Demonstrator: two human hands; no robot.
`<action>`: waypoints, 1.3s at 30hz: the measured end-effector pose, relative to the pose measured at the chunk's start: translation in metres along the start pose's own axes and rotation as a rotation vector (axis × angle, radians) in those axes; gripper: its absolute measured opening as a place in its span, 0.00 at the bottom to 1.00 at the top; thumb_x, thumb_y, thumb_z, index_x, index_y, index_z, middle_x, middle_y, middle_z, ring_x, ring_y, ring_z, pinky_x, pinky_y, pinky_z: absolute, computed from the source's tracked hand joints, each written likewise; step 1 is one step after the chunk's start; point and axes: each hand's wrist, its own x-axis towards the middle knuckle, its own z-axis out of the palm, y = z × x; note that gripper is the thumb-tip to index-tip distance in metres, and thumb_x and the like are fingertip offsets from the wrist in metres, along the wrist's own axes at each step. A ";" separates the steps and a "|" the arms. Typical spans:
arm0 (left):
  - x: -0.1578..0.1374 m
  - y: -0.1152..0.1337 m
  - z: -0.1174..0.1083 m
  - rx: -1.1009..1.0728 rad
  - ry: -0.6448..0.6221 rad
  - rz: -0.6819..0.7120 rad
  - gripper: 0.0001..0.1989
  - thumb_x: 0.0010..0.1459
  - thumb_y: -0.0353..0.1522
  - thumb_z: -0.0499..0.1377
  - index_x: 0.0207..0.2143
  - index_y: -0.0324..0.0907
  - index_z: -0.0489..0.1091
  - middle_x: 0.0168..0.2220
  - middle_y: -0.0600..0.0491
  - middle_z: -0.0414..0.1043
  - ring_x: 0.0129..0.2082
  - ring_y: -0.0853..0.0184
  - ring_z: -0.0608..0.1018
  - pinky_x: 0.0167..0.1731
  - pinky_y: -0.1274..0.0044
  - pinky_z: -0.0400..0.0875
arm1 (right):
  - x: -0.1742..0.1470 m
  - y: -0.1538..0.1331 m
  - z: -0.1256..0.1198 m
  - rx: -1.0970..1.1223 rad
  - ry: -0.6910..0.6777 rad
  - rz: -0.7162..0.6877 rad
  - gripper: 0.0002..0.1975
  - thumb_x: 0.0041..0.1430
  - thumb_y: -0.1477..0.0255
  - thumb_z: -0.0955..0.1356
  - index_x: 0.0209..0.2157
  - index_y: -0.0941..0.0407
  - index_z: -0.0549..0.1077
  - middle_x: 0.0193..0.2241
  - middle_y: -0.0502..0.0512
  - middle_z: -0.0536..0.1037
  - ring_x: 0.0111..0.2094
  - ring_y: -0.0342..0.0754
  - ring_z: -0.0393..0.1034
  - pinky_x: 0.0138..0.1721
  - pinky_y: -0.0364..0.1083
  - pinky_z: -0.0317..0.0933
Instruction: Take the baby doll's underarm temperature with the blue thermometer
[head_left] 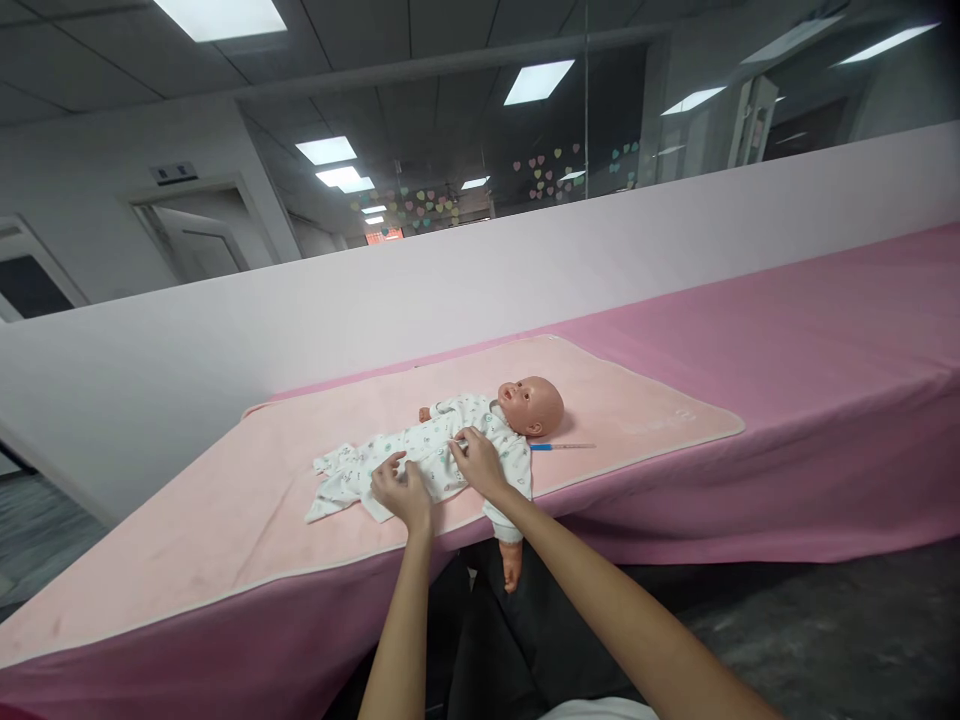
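A bald baby doll (pixel 534 405) lies on its back, its head to the right. It wears a white baby outfit (pixel 431 437) with a small print, its front running down to flat, loose legs at the left. My right hand (pixel 480 462) pinches the cloth at the doll's chest, thumb and finger together. Over the belly and hip rests my left hand (pixel 403 490), its fingers curved and a little apart, close to the cloth. The doll's near arm (pixel 511 565) hangs past the table edge, beside my right forearm. A blue-and-clear thermometer-like stick (pixel 562 447) lies by the doll's shoulder.
A peach blanket (pixel 202 510) with a pale border lies under the doll. Pink cloth (pixel 825 320) covers the long table and drapes down its front. A low white wall (pixel 360 310) with a window (pixel 465 130) above it stands along the back.
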 end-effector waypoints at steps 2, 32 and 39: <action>-0.001 0.005 0.002 0.072 -0.141 0.135 0.09 0.52 0.35 0.52 0.32 0.45 0.71 0.37 0.51 0.65 0.41 0.61 0.67 0.43 0.69 0.59 | 0.000 0.000 0.000 0.015 0.004 -0.001 0.08 0.59 0.68 0.60 0.31 0.55 0.67 0.30 0.51 0.70 0.29 0.44 0.65 0.31 0.41 0.54; 0.003 -0.013 0.008 -0.043 0.193 -0.226 0.09 0.54 0.38 0.52 0.36 0.44 0.64 0.35 0.53 0.66 0.39 0.63 0.68 0.43 0.69 0.58 | 0.003 0.005 0.003 0.073 0.162 0.022 0.07 0.59 0.72 0.59 0.30 0.56 0.66 0.30 0.53 0.69 0.33 0.47 0.64 0.34 0.43 0.56; -0.012 0.023 0.000 0.251 -0.295 0.468 0.11 0.56 0.38 0.51 0.39 0.49 0.71 0.48 0.50 0.64 0.51 0.57 0.61 0.51 0.64 0.43 | 0.003 0.004 0.003 0.073 0.152 0.016 0.06 0.58 0.72 0.60 0.31 0.56 0.67 0.31 0.54 0.70 0.34 0.47 0.65 0.37 0.44 0.57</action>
